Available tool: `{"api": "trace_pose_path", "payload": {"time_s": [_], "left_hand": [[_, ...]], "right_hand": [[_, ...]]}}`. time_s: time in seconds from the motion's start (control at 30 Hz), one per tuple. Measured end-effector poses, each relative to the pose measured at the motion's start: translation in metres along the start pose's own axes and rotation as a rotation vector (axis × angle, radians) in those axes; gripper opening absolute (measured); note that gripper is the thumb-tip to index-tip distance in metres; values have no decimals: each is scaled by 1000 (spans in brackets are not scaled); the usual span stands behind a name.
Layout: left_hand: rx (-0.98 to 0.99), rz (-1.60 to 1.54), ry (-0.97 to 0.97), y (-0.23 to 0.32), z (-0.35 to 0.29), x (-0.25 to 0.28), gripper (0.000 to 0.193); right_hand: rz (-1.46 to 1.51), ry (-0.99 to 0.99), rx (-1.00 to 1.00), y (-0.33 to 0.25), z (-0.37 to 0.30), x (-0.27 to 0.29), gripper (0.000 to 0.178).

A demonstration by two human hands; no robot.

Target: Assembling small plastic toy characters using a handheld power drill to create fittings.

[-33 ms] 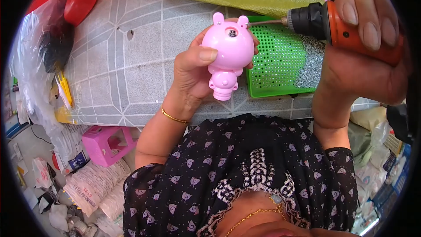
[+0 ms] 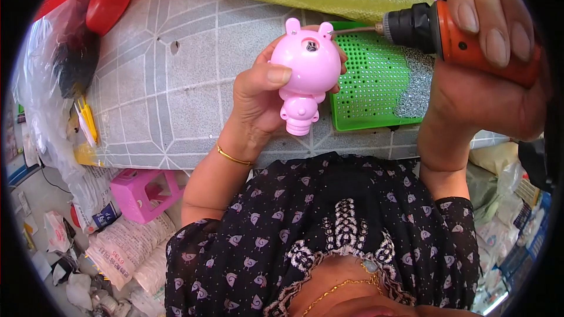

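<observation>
One pink eared toy [image 2: 305, 71] is grasped by the left hand [image 2: 257, 89], thumb against its head; to its right, the right hand [image 2: 482, 91] grips an orange power screwdriver [image 2: 455, 36], bit [image 2: 361, 29] at the toy's nearer ear.

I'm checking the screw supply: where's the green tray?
In the head view, the green tray lies right of centre on the table, between the pink toy and the right hand.

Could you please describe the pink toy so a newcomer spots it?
Over the grey table, find the left hand. It holds the pink toy: a big round head with two ears, atop a small body. Nothing else pink is held.
</observation>
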State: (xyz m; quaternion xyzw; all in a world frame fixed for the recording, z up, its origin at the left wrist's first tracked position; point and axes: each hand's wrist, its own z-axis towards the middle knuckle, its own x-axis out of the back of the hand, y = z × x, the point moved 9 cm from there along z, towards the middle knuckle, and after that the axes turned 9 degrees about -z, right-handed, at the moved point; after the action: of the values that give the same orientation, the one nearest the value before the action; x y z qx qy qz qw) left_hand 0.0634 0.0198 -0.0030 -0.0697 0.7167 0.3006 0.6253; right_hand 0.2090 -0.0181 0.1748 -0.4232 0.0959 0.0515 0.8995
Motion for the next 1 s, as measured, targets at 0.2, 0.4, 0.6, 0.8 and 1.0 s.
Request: {"api": "trace_pose_path", "payload": {"time_s": [0.2, 0.4, 0.6, 0.8, 1.0], "left_hand": [[-9, 14, 13, 0, -1, 1, 79], [-23, 23, 38, 0, 0, 2, 81], [-34, 195, 91, 4, -2, -2, 91], [-107, 302, 103, 10, -3, -4, 91], [-129, 417, 197, 14, -11, -8, 88]], "right_hand": [[-12, -19, 16, 0, -1, -1, 11], [-23, -48, 29, -1, 0, -4, 12], [-38, -80, 39, -2, -1, -3, 12], [-50, -117, 50, -2, 1, -7, 13], [-62, -149, 60, -6, 0, -13, 15]]}}
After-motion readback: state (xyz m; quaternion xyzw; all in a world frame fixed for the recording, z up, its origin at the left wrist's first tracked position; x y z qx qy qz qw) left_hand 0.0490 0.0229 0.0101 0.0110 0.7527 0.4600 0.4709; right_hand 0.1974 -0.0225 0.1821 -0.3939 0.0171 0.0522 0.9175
